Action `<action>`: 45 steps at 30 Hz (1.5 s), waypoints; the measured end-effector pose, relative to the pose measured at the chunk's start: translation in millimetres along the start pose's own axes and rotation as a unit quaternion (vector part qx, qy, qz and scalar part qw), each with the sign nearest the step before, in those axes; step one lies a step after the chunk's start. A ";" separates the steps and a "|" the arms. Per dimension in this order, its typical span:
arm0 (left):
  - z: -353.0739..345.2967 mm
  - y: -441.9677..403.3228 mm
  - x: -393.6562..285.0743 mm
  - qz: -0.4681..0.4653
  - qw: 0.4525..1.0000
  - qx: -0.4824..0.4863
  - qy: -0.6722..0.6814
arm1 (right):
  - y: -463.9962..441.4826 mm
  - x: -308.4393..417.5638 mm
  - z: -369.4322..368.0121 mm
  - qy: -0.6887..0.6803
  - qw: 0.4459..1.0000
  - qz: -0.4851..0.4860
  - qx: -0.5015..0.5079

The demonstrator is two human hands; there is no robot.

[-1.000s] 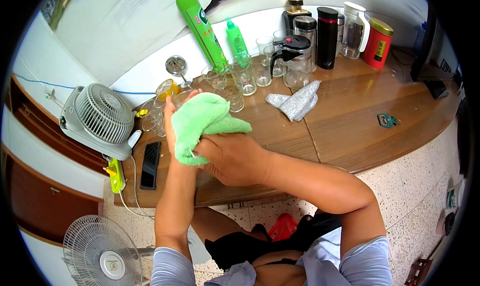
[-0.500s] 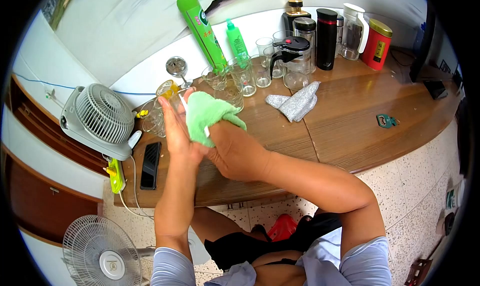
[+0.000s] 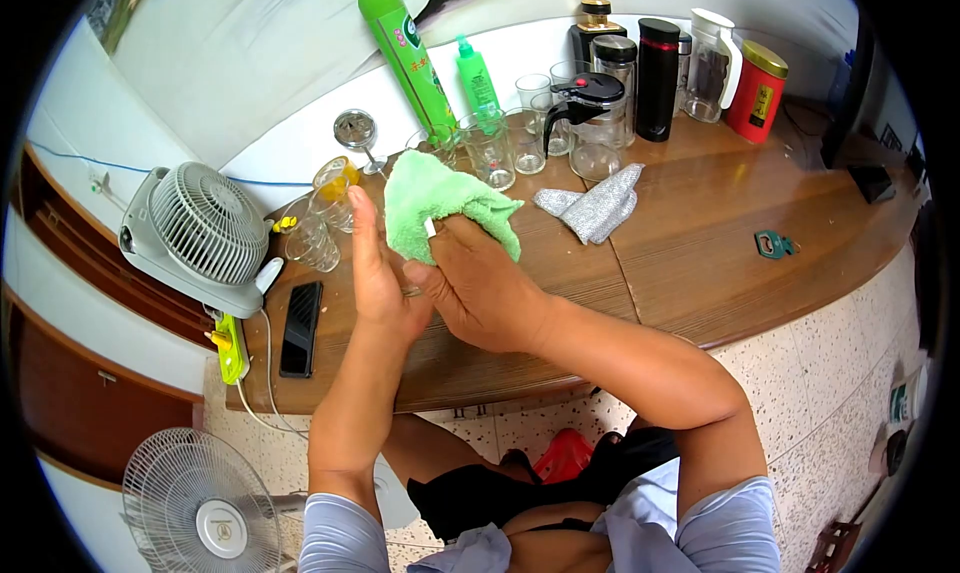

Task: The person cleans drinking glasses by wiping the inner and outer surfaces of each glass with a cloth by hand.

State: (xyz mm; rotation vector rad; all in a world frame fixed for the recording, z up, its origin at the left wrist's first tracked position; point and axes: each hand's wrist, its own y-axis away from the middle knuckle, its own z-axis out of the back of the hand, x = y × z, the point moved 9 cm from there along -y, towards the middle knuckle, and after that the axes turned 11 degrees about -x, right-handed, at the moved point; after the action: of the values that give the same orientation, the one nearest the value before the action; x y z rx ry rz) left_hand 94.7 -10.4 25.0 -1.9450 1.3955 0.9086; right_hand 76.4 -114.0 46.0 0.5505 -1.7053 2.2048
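A fluffy green cloth [image 3: 440,198] is bunched in my right hand [image 3: 490,288], whose fingers are closed on it. My left hand [image 3: 380,288] is raised with its palm turned toward the cloth, curled round a clear drinking glass [image 3: 411,292]. Only a sliver of that glass shows at the heel of the palm; the cloth and my fingers cover most of it. Just beyond both hands, several clear glasses [image 3: 490,158] stand on the wooden table [image 3: 700,243]. A grey cloth [image 3: 592,205] lies crumpled to the right of the hands.
A glass teapot [image 3: 597,158], black flask [image 3: 656,83], pitcher [image 3: 708,73] and red tin [image 3: 757,93] line the back. A green spray can [image 3: 408,63] leans by the wall. Leftward are a small fan [image 3: 205,228], phone [image 3: 301,330] and more glassware [image 3: 313,245]. A bottle opener [image 3: 774,244] lies right.
Both hands have shifted slightly right, and the right wrist has turned. The green cloth now spreads wider and higher, covering the glass that showed between the hands before.
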 end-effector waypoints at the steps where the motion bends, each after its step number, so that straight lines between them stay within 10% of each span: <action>1: 3.7 -1.3 -3.5 -0.004 1.000 -0.011 -0.002 | 3.1 -2.3 -3.4 0.003 1.000 0.001 0.016; 8: 37.9 -20.4 -10.4 0.027 0.998 -0.055 0.025 | 21.1 24.8 -22.1 0.030 0.989 0.097 0.107; 12: 11.0 -16.6 -0.4 0.094 0.982 0.100 0.131 | 19.2 19.4 -18.2 0.047 0.990 0.075 0.109; 15: 17.4 -10.1 8.1 0.050 0.998 -0.035 0.015 | 8.2 6.4 -11.1 0.050 0.996 0.026 0.063; 45: 32.8 -14.2 -5.3 0.029 0.995 -0.083 0.049 | 13.8 3.7 -17.7 -0.006 0.996 0.051 0.068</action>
State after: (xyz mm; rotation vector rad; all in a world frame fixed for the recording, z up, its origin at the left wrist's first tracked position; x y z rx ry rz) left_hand 100.7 22.1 10.2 -2.1072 1.4801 0.9975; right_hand 64.8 -100.3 32.1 0.5211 -1.6315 2.4072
